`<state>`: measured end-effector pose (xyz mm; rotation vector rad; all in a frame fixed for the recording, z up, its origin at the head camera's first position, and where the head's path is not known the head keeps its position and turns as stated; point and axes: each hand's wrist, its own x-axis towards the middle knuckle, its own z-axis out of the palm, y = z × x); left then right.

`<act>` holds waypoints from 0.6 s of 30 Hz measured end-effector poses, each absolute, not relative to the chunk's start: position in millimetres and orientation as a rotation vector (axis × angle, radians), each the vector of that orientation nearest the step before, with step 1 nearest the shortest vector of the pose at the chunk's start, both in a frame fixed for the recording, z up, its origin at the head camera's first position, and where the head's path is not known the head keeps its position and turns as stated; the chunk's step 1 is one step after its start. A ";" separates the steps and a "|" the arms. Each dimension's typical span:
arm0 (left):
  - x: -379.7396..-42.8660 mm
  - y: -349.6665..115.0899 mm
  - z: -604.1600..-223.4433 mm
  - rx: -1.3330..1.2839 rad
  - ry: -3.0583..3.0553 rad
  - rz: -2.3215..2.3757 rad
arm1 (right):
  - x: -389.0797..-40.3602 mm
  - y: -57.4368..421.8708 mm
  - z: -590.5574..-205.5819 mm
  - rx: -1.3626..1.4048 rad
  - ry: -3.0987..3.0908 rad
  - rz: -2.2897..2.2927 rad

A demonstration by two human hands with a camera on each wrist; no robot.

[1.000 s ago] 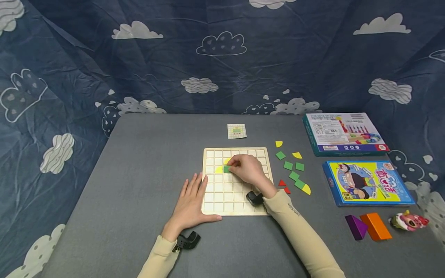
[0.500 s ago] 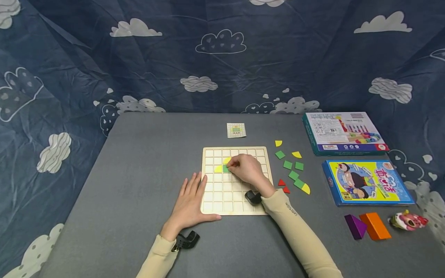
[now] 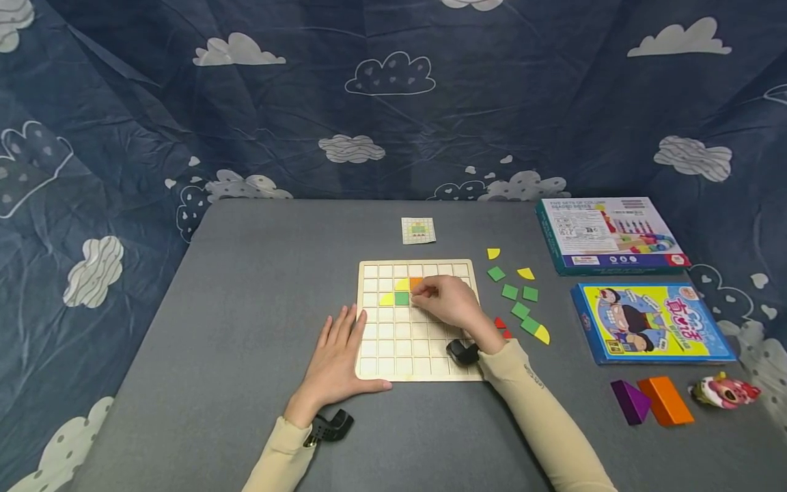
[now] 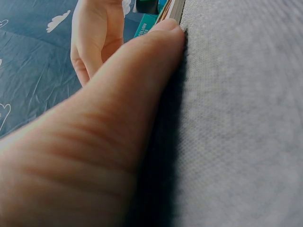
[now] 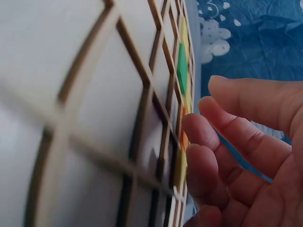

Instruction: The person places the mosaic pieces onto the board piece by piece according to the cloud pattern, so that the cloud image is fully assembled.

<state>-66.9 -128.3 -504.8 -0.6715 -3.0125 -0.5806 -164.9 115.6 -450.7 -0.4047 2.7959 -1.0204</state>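
A pale wooden grid board [image 3: 402, 348] lies on the grey table. In its upper cells sit a green square [image 3: 402, 298], two yellow pieces [image 3: 387, 299] and an orange square [image 3: 415, 282]. My left hand [image 3: 335, 359] rests along the board's left side, fingers straight, thumb at the lower edge; the left wrist view shows mostly that thumb [image 4: 128, 80]. Just right of the green square, my right hand [image 3: 447, 301] hovers over the board and hides some cells. In the right wrist view its thumb [image 5: 255, 97] and bent fingertips are apart, with nothing seen between them.
Right of the board lie loose green squares [image 3: 509, 292], yellow pieces [image 3: 542, 334] and red triangles [image 3: 501, 322]. A pattern card [image 3: 418, 230] lies behind it. Farther right are two boxes [image 3: 615, 236], a purple block [image 3: 630, 402], an orange block [image 3: 666, 401] and a figurine [image 3: 725, 391].
My right hand has let go of the green square and moved slightly right, uncovering it and the orange square. My left hand stays in place.
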 end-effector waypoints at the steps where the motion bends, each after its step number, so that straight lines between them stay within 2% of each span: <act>1: -66.9 -128.2 -504.9 -0.671 -3.013 -0.581 | -164.7 119.4 -450.0 -0.401 2.796 -1.034; 18: -67.3 -128.6 -505.4 -0.689 -2.996 -0.590 | -170.2 195.2 -444.1 -0.183 2.954 -1.204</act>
